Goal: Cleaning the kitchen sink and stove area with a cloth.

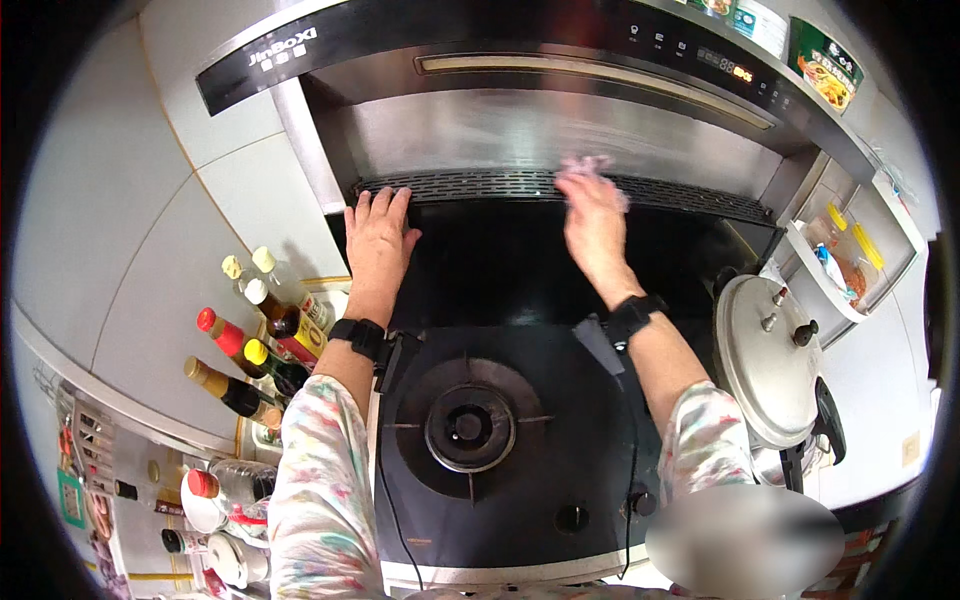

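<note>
My right hand [598, 225], blurred by motion, has a crumpled pinkish cloth [589, 166] under its fingers. It is over the slotted black grille [480, 182] along the foot of the range hood's brushed-steel panel [465, 131]. Whitish streaks mark that panel. At the grille's left end my left hand [381, 236] lies palm down with its fingers spread and nothing in it. Below both hands is the glossy black front panel [487, 255] of the hood. Each wrist wears a black strap with a small device, and thin cables hang from them.
Beneath is a black gas hob with a round burner [469, 426]. A pressure cooker [765, 360] stands on its right, near a wall rack [832, 277] with yellow-lidded jars. Several sauce bottles [292, 322] crowd the left side. Packages [823, 64] sit atop the hood.
</note>
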{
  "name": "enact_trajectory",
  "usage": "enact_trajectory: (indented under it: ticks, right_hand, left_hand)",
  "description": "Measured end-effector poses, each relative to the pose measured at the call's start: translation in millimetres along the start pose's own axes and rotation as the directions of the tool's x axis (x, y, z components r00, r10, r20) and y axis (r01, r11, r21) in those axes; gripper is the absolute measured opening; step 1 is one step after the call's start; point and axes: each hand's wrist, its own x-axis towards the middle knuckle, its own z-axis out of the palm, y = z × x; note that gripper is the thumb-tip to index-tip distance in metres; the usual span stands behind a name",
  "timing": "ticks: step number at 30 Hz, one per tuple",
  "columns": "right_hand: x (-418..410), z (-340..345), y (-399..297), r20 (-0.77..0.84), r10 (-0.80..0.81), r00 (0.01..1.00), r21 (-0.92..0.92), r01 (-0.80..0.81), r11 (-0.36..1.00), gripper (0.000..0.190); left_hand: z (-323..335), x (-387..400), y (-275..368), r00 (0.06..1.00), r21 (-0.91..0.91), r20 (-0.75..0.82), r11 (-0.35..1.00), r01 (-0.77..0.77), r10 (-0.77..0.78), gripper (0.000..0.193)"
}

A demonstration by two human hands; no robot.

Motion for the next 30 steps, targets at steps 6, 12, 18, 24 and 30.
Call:
enact_trajectory:
  ticks: [6, 12, 18, 24, 30]
  right_hand:
    - [33, 39, -79, 0.267, -0.155, 0.951, 0.233, 0.092, 0.968, 0.037]
    - [34, -1, 0, 0.427, 0.086, 0.900, -0.072, -0.060, 0.996, 0.029]
    - [44, -92, 121, 0.359, 0.463, 0.811, -0.745, -0.050, 0.665, 0.024]
    - [34, -76, 166, -0.126, 0.672, 0.730, -0.517, -0.626, 0.583, 0.021]
    - [53, 28, -1, 0.119, 0.205, 0.971, 0.084, -0.216, 0.973, 0.014]
  left_hand:
    - [1, 1, 6, 1.000, 0.002, -0.021, 1.000, -0.007, 0.007, 0.063]
    - [-3, 2, 0, 1.000, 0.014, -0.013, 1.000, -0.015, 0.016, 0.062]
    - [-4, -1, -1, 0.999, 0.039, 0.042, 0.999, 0.032, -0.034, 0.064]
    - [0, 3, 10, 0.998, 0.031, 0.036, 0.999, 0.042, -0.043, 0.064]
    - [1, 2, 1, 0.999, 0.014, -0.010, 0.999, 0.033, -0.033, 0.064]
